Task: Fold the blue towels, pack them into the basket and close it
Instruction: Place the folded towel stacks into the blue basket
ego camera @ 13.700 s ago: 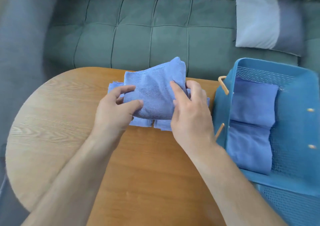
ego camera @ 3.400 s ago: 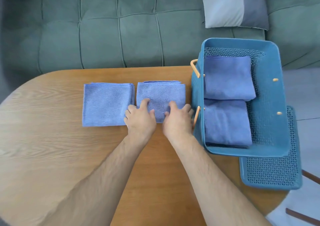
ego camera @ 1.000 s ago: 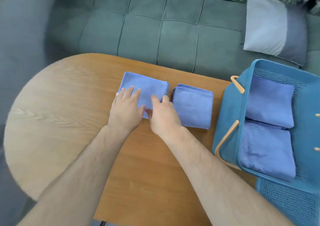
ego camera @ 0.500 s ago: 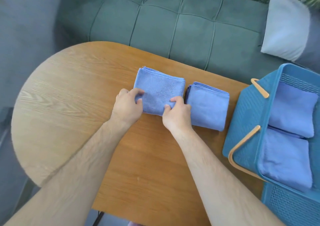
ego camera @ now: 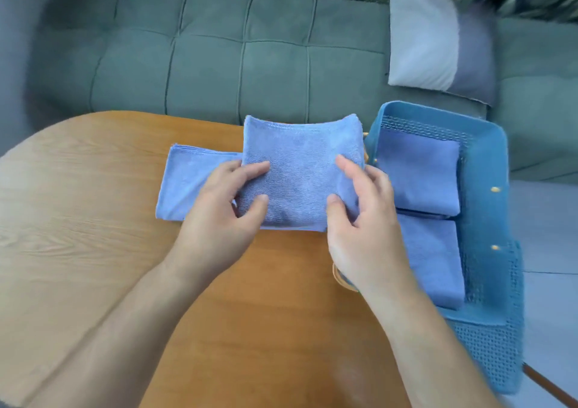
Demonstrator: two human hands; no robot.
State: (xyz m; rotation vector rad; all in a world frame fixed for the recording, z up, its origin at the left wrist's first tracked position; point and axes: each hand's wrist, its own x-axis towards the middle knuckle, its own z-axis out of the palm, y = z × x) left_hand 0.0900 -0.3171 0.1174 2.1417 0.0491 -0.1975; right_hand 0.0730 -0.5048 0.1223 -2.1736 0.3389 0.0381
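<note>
I hold one folded blue towel [ego camera: 297, 170] just above the wooden table [ego camera: 93, 251]. My left hand [ego camera: 225, 210] pinches its left edge, thumb on top. My right hand [ego camera: 362, 223] pinches its right edge the same way. A second folded blue towel [ego camera: 187, 185] lies flat on the table, its right part hidden under the held one. The teal basket [ego camera: 497, 163] stands open at the table's right end. Two folded blue towels lie in it, one at the far end [ego camera: 419, 173] and one at the near end [ego camera: 431, 257].
The basket's teal mesh lid [ego camera: 488, 351] lies at its near side. A wooden basket handle [ego camera: 341, 279] shows under my right wrist. Behind the table stands a green sofa [ego camera: 219, 63] with a grey and white cushion [ego camera: 431, 38].
My hands gripped the left towel at its near corners, then lifted it and carried it right, toward the basket. It now covers part of the other towel.
</note>
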